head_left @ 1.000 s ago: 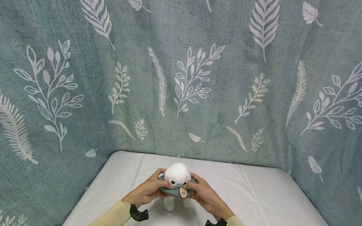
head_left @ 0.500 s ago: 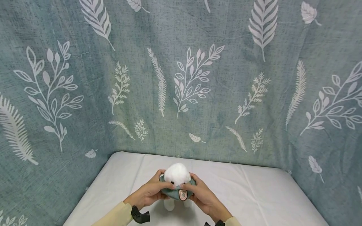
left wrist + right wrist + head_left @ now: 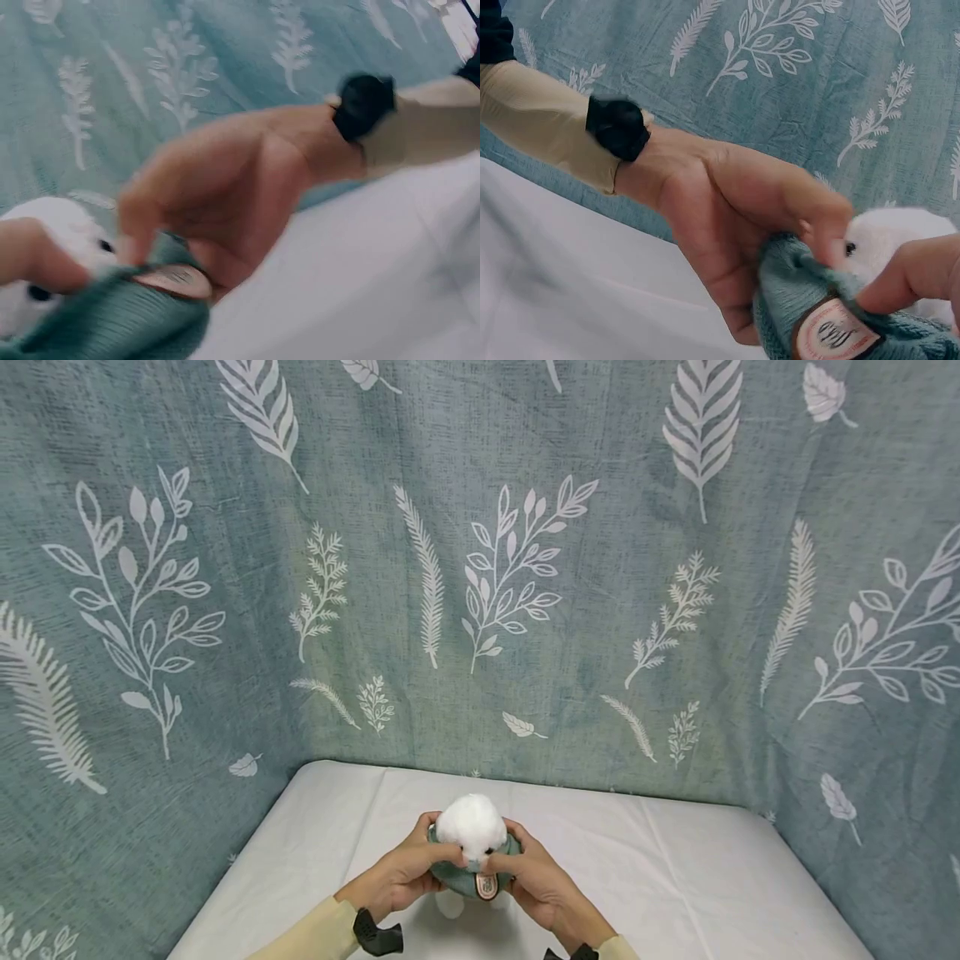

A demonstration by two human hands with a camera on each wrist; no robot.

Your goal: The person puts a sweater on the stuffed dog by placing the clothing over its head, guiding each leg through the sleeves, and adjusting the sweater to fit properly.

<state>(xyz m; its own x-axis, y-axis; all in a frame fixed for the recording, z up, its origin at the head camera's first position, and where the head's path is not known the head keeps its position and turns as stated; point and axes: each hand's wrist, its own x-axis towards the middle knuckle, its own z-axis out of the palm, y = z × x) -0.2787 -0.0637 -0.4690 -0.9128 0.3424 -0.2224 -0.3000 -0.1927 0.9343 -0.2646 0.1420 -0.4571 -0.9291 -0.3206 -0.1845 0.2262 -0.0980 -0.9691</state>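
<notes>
A white plush toy (image 3: 471, 820) with dark eyes is near the middle of the white surface, its short legs showing below a teal ribbed knit garment (image 3: 456, 880). The garment sits around the toy below its eyes and carries a pink label (image 3: 487, 885) at the front. My left hand (image 3: 405, 870) grips the garment's left side, thumb in front by the toy's face and fingers behind. On the other side my right hand (image 3: 545, 887) holds it the same way. In the right wrist view the knit (image 3: 784, 281) bunches under both thumbs. The fingers behind are mostly hidden.
A white cloth-covered surface (image 3: 660, 868) with faint creases lies under the toy. Blue-green curtains (image 3: 420, 710) with white leaf prints rise behind it and at both sides. Black bands (image 3: 377, 935) are worn on both wrists over beige sleeves.
The garment's label has moved slightly lower, and the toy's face tips a little downward. Both thumbs have shifted slightly down with the knit; both hands keep their hold.
</notes>
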